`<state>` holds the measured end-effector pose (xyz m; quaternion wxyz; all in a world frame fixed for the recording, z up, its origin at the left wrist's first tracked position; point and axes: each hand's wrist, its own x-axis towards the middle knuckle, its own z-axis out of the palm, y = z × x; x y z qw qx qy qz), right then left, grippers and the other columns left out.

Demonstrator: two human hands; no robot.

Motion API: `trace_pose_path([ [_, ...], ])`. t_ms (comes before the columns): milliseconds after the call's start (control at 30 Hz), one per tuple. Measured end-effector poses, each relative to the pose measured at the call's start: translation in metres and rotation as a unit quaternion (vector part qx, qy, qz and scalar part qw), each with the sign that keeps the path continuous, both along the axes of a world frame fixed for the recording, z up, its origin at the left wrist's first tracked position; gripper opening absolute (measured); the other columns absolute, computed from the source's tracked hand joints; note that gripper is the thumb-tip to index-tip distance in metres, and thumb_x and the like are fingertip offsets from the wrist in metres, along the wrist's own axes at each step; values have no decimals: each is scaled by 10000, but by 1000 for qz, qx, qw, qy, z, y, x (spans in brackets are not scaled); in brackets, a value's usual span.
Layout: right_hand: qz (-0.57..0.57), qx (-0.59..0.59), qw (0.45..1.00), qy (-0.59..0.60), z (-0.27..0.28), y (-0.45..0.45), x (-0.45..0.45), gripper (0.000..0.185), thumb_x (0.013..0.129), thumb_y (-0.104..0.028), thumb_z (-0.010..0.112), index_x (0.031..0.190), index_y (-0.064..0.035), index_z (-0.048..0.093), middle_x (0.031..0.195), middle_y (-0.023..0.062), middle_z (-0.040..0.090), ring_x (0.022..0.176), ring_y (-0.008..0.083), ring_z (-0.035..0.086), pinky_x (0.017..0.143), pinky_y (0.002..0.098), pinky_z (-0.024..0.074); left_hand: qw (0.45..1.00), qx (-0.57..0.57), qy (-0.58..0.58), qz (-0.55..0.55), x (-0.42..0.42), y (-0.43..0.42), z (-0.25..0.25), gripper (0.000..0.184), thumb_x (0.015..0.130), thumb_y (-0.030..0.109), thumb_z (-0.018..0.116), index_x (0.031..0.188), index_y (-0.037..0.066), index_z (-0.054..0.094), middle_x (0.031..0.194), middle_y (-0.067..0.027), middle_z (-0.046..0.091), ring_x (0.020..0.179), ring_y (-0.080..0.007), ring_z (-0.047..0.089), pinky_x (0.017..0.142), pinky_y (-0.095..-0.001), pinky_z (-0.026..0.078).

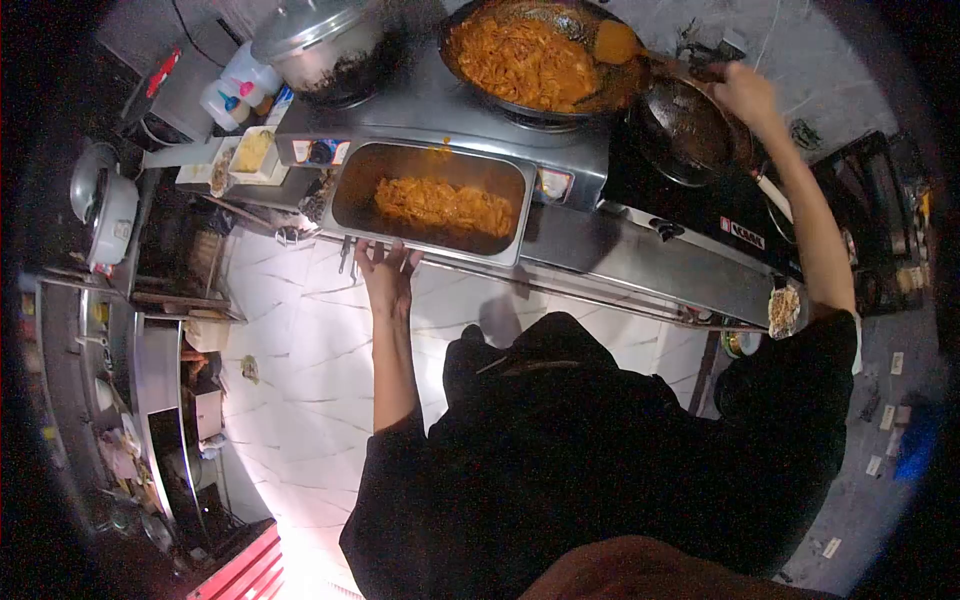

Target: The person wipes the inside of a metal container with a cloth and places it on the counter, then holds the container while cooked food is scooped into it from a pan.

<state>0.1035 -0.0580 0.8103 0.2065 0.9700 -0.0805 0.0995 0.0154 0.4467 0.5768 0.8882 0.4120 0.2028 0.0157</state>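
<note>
My left hand [388, 275] grips the near rim of a rectangular steel food pan [517, 205], fingertips at its edge. Orange-red sauced food [440, 207] lies in the middle of that pan, which sits at the front of the stove. Stretched out to the far right, my right hand [745, 97] is closed around the handle of a spatula [617, 42]. The spatula's sauce-coated head is over a large dark wok [480, 98] holding more of the same food [530, 60]. Exactly how my right fingers wrap the handle is hard to see.
A lidded pot [325, 50] stands left of the wok. Right of it sits a smaller dark pan [690, 135] on a black gas stove [720, 225]. Squeeze bottles [235, 105] and a white tub of yellow food [255, 152] are at left, near a rice cooker [112, 215].
</note>
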Motion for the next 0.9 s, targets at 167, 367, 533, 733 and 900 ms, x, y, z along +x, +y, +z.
trace_pose_path([
  [167,148,271,949,-57,-57,16,43,336,679,-292,668,830,6,634,742,176,626,671,285,626,559,379,490,1000,6,9,-1,0,-2,5,533,772,-135,422,1178,170,258,1232,-81,307,871,-190,478,741,-420,499],
  [367,-39,625,769,128,-50,25,41,174,703,-192,666,811,-59,641,567,16,513,352,50,378,301,214,256,999,51,-5,-13,-2,-4,10,536,818,-72,444,1228,202,234,1247,-104,300,1043,-262,430,832,-508,472],
  [533,-45,735,672,75,-74,59,34,299,691,-223,704,902,-37,603,565,12,518,378,63,391,324,212,283,1000,15,-5,-1,-1,-3,9,511,829,-64,433,1220,208,249,1261,-94,307,1068,-266,435,813,-496,486],
  [733,-25,737,675,29,-87,76,30,549,715,-206,697,1179,10,499,565,-3,493,381,58,373,354,206,270,999,34,-17,-15,-1,0,4,503,813,-84,438,1193,195,260,1259,-100,295,1001,-237,462,782,-463,502],
  [900,33,707,706,0,-111,64,27,565,719,-184,689,1197,30,479,564,-6,483,383,68,377,342,218,251,1000,12,-17,-13,-3,-1,12,520,786,-96,481,1165,175,251,1216,-93,285,907,-193,476,729,-418,523],
])
